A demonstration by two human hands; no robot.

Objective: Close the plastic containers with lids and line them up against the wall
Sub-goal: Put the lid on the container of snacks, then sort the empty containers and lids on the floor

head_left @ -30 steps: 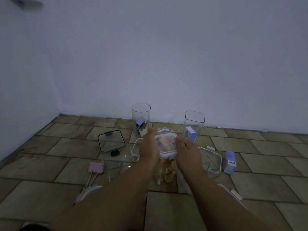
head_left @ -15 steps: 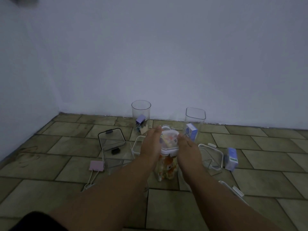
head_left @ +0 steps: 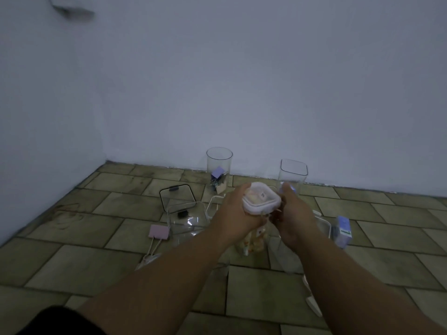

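Observation:
A tall clear container (head_left: 254, 240) with orange and white contents stands on the tiled floor, a white lid (head_left: 261, 199) on its top. My left hand (head_left: 234, 213) grips the lid's left side and my right hand (head_left: 294, 213) grips its right side. A round clear container (head_left: 219, 165) with purple clips stands open by the wall. A square clear container (head_left: 293, 172) stands open to its right. A wider clear container (head_left: 186, 221) sits open at the left, a black-rimmed lid (head_left: 177, 197) leaning behind it.
A pink binder clip (head_left: 159, 233) lies at the left. A small blue-white box (head_left: 342, 229) stands at the right. White-rimmed lids lie near my right forearm (head_left: 312, 303) and behind my right hand (head_left: 324, 223). The wall (head_left: 242, 93) runs along the back.
Both hands have stayed on the lidded container and closed tighter around the lid. The camera view has shifted slightly.

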